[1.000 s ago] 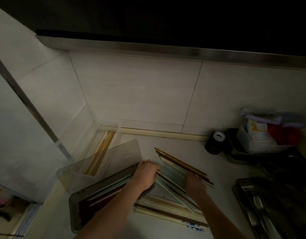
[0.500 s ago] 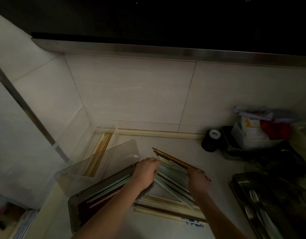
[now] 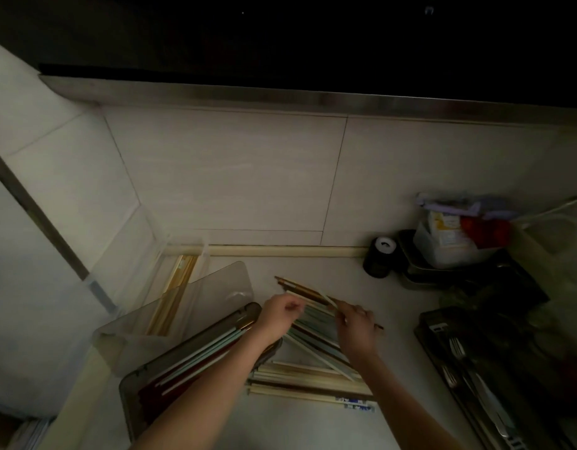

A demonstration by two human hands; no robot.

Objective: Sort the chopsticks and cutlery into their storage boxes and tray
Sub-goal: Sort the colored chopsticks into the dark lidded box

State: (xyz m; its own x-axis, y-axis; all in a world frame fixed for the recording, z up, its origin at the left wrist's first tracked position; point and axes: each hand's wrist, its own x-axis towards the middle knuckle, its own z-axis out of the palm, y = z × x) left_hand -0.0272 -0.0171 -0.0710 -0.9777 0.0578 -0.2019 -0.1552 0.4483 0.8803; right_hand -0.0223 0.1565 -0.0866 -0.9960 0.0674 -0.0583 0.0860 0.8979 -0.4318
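Note:
A loose pile of chopsticks (image 3: 313,368) lies on the counter, pale green, cream and brown ones crossing each other. My right hand (image 3: 355,329) pinches a pair of brown chopsticks (image 3: 300,289) that slant up to the left above the pile. My left hand (image 3: 280,315) is beside it with curled fingers closed on the ends of pale chopsticks (image 3: 313,311). A grey storage box (image 3: 144,378) under my left forearm holds pale blue and dark red chopsticks. A clear box (image 3: 173,287) behind it holds wooden chopsticks.
A dark cutlery tray (image 3: 443,349) with forks (image 3: 457,347) lies at the right. Behind it are a black roll (image 3: 379,258), a metal tray (image 3: 420,274) and a tub of packets (image 3: 449,241). The tiled wall corner closes the back left.
My right hand has slid up and left and taken the brown chopsticks off the pile. My left hand's fingers have curled in where they lay flatter before.

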